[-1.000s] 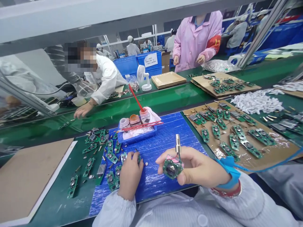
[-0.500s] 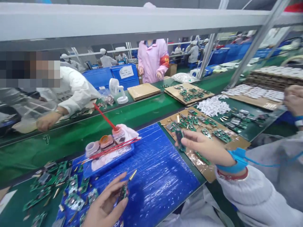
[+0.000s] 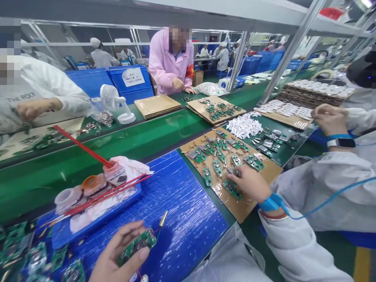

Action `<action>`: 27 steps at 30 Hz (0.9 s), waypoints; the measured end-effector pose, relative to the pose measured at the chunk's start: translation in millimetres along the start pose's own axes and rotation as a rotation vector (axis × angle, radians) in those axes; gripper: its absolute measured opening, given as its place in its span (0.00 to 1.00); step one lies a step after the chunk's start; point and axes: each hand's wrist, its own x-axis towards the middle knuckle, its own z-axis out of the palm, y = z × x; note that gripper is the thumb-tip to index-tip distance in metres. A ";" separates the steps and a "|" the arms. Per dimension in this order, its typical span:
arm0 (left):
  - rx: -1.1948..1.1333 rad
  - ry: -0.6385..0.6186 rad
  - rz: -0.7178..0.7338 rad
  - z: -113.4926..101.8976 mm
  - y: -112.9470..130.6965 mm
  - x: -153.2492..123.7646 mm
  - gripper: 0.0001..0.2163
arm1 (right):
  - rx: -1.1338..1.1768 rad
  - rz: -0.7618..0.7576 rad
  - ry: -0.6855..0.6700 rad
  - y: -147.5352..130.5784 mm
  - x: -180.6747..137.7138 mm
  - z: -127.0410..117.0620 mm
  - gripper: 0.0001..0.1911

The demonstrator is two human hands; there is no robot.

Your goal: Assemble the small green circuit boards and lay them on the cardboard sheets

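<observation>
My left hand (image 3: pixel 113 256) is closed around a green circuit board (image 3: pixel 142 243), thumb across its front, above the blue mat (image 3: pixel 188 211). A small brass-coloured cylinder (image 3: pixel 163 218) sticks up from the board's far end on a thin wire. Over on the brown cardboard sheet (image 3: pixel 248 205), my right hand (image 3: pixel 252 184) pinches a circuit board whose grey metal part (image 3: pixel 232 171) shows at the fingertips; the rest is hidden by the fingers. Several green boards lie around that hand, one of them (image 3: pixel 232 190) just below the fingers.
A blue tray (image 3: pixel 96 223) holds small bottles, a pink cloth and red brushes. Loose boards (image 3: pixel 37 258) lie at the lower left. White plastic parts (image 3: pixel 245 125) are heaped past the cardboard. Co-workers' hands (image 3: pixel 330 119) are busy at right and far left; a white fan (image 3: pixel 113 103) stands opposite.
The view has turned right. My right hand has lowered from above the cardboard onto the boards there. My left hand has tilted its board so more of its face shows.
</observation>
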 end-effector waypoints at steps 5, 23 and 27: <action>0.047 0.081 0.190 13.2 15.6 -15.7 0.18 | -0.134 0.054 -0.044 -10.5 -1.1 7.3 0.22; -0.168 -0.011 0.617 48.4 36.5 -49.9 0.17 | 0.993 -0.838 -0.126 -132.3 -106.2 -38.2 0.08; -0.206 -0.119 0.618 50.6 33.0 -52.0 0.14 | 1.003 -0.949 -0.032 -130.2 -112.7 -40.5 0.07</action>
